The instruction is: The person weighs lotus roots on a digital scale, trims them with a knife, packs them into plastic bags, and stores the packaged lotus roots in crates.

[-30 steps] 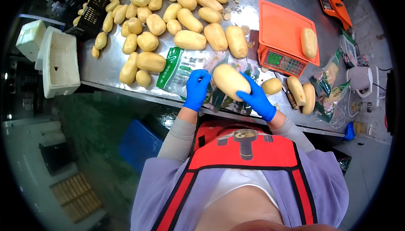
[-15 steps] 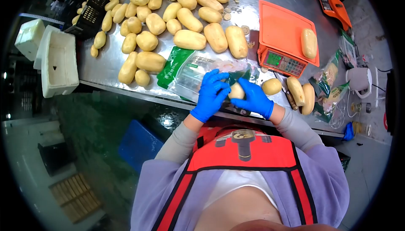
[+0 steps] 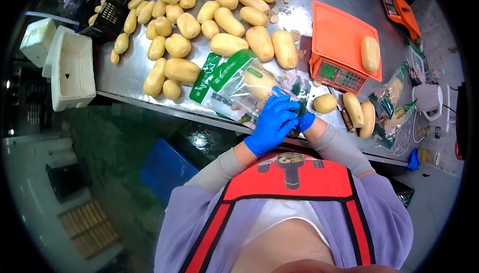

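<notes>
A clear plastic bag with green print (image 3: 219, 88) lies at the table's front edge, with a pale peeled lotus root (image 3: 258, 81) inside it. My left hand (image 3: 273, 124), in a blue glove, has its fingers curled over the near right end of the bag. Close against it is my right hand (image 3: 306, 121), also blue-gloved; its fingers are mostly hidden behind the left hand and the bag. Just right of the hands sits a short lotus root piece (image 3: 325, 103). Beside it lie a knife with a brown handle (image 3: 348, 121) and two longer lotus roots (image 3: 353, 109).
Many lotus roots (image 3: 228, 44) cover the steel table (image 3: 124, 81) at the back left. An orange scale (image 3: 342, 38) carries one lotus root (image 3: 370, 53). Filled bags (image 3: 391, 93) and a mug (image 3: 428, 95) stand right; a white foam box (image 3: 74, 73) and black crate (image 3: 112, 11) are left.
The lotus root between my hands has gone into the bag, which now bulges. My left hand has moved right and down, and the right hand has slipped behind it.
</notes>
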### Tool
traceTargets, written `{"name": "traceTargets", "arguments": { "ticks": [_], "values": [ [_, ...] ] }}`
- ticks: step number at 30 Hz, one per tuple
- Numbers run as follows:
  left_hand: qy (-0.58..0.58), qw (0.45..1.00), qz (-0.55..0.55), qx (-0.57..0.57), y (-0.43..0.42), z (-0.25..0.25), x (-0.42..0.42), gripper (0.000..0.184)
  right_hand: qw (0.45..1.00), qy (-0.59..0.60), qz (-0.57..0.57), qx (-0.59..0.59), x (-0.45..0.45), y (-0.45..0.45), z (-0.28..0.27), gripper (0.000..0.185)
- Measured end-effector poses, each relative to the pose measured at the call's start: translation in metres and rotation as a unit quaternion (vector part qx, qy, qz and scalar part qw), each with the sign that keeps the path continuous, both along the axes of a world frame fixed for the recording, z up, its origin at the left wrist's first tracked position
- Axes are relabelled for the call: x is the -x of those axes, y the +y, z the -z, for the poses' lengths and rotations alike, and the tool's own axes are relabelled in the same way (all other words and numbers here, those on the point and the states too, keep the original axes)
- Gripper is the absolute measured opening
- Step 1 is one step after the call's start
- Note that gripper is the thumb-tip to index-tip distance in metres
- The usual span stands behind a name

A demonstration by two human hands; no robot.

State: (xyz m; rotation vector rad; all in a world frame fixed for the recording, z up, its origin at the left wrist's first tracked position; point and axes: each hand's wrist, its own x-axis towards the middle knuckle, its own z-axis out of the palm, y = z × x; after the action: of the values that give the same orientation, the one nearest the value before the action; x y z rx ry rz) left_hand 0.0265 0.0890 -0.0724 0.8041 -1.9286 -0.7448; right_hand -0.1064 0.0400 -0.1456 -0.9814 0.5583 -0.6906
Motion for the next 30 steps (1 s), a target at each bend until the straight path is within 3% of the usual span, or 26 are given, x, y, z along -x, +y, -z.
{"name": "traceTargets", "arguments": {
  "ticks": [2,3,4,5,6,7,8,10,11,13,14,15,16,18,19,20,21,22,24,25,26,27,28,30],
  "values": [
    [0.044,0.998,-0.034,-0.04,0.003,0.003,-0.002,0.017,0.959,-0.156,0.061,-0.23,-0.009,0.006,-0.029,0.019],
    [0.053,0.993,-0.051,-0.087,0.009,0.002,-0.008,0.021,0.946,-0.223,0.065,-0.226,-0.007,-0.001,0.004,0.024],
    [0.027,0.989,-0.134,-0.063,0.011,0.001,-0.017,0.027,0.946,-0.223,0.065,-0.226,-0.01,0.0,-0.013,0.024],
    [0.0,0.976,-0.215,-0.038,0.013,0.0,-0.026,0.033,0.993,-0.009,0.116,0.025,-0.016,0.004,-0.044,0.027],
    [0.131,0.935,-0.293,-0.147,0.017,0.01,-0.036,0.037,0.976,0.131,0.135,0.112,-0.018,0.0,-0.042,0.03],
    [0.259,0.861,-0.36,-0.25,0.02,0.026,-0.046,0.04,0.932,0.274,0.148,0.187,-0.02,-0.003,-0.04,0.033],
    [0.395,0.763,-0.368,-0.354,0.017,0.04,-0.057,0.035,0.931,0.275,0.148,0.186,-0.019,-0.002,-0.042,0.033],
    [0.339,0.763,-0.283,-0.472,0.013,0.06,-0.075,0.024,0.929,0.257,0.147,0.223,-0.024,0.004,-0.044,0.033],
    [0.34,0.762,-0.286,-0.47,0.013,0.06,-0.073,0.024,0.928,0.249,0.146,0.235,-0.028,0.004,-0.042,0.033],
    [0.338,0.693,-0.121,-0.625,0.014,0.056,-0.056,0.02,0.936,0.199,0.155,0.247,-0.034,0.003,-0.028,0.031],
    [0.341,0.692,-0.121,-0.625,0.014,0.061,-0.053,0.02,0.938,0.183,0.157,0.25,-0.037,0.003,-0.025,0.031],
    [0.327,0.728,-0.087,-0.596,0.014,0.068,-0.051,0.019,0.982,0.093,0.161,0.037,-0.041,0.002,-0.023,0.03],
    [0.31,0.762,-0.053,-0.566,0.013,0.066,-0.05,0.018,0.971,-0.002,0.158,-0.18,-0.044,0.001,-0.023,0.03],
    [0.276,0.775,-0.086,-0.562,0.013,0.06,-0.053,0.016,0.973,-0.008,0.129,-0.191,-0.04,-0.001,-0.006,0.029],
    [0.276,0.761,-0.115,-0.575,0.011,0.054,-0.056,0.016,0.985,0.105,0.137,-0.009,-0.047,0.0,-0.003,0.03],
    [0.275,0.747,-0.145,-0.588,0.01,0.051,-0.059,0.016,0.89,0.256,0.061,0.372,-0.037,-0.003,-0.005,0.032],
    [0.301,0.731,-0.155,-0.593,0.01,0.056,-0.061,0.019,0.624,0.356,0.139,0.681,-0.026,-0.005,-0.009,0.034],
    [0.301,0.731,-0.155,-0.592,0.01,0.06,-0.063,0.019,0.624,0.355,0.14,0.682,-0.027,-0.006,-0.033,0.034],
    [0.315,0.741,-0.114,-0.582,0.01,0.069,-0.064,0.018,0.738,0.508,-0.106,0.433,-0.036,-0.005,-0.057,0.024],
    [0.314,0.742,-0.114,-0.581,0.011,0.073,-0.064,0.018,0.805,0.431,-0.017,0.408,-0.037,-0.003,-0.021,0.022],
    [0.29,0.754,-0.11,-0.579,0.011,0.076,-0.064,0.018,0.805,0.431,-0.017,0.408,-0.041,-0.004,-0.019,0.022],
    [0.265,0.766,-0.106,-0.576,0.011,0.078,-0.063,0.018,0.937,0.253,0.034,0.239,-0.049,-0.006,-0.018,0.023],
    [0.265,0.766,-0.106,-0.576,0.012,0.079,-0.061,0.018,0.913,0.303,0.005,0.272,-0.048,-0.009,-0.009,0.025],
    [0.212,0.82,-0.097,-0.524,0.015,0.078,-0.059,0.019,0.852,0.393,-0.055,0.341,-0.047,-0.017,0.009,0.028]
  ]
}}
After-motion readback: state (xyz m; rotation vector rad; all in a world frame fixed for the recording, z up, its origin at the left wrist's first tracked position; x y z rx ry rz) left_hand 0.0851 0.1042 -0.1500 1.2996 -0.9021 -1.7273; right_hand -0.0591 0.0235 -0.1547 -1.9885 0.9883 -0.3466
